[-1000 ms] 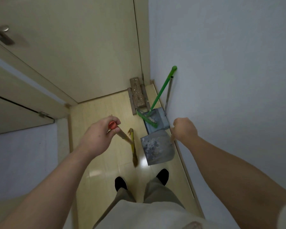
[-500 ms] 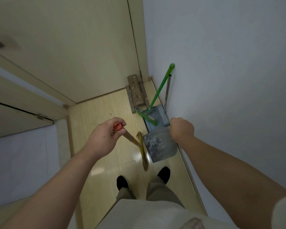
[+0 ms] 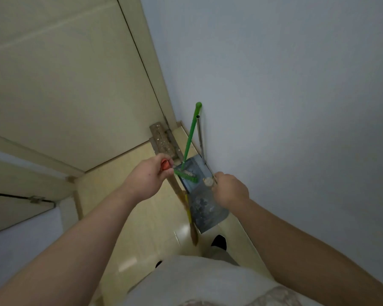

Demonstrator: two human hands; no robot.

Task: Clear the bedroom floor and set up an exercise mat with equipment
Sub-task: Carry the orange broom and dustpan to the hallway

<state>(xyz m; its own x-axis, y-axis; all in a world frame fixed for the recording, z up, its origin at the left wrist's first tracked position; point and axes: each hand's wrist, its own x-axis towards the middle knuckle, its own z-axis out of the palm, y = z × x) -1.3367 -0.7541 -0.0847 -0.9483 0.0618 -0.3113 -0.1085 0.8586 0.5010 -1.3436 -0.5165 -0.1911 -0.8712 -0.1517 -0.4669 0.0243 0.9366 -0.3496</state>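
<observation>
Red-capped broom (image 3: 179, 193) gripped inside left hand (image 3: 149, 176) fingers (image 3: 161, 156), grey dustpan (image 3: 205, 209) – right hand (image 3: 229, 191) holding

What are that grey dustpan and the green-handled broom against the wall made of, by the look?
Grey dustpan: probably sheet metal, dull and mottled with dark stains. Green-handled broom: likely plastic, evenly bright green with a faint sheen.
</observation>
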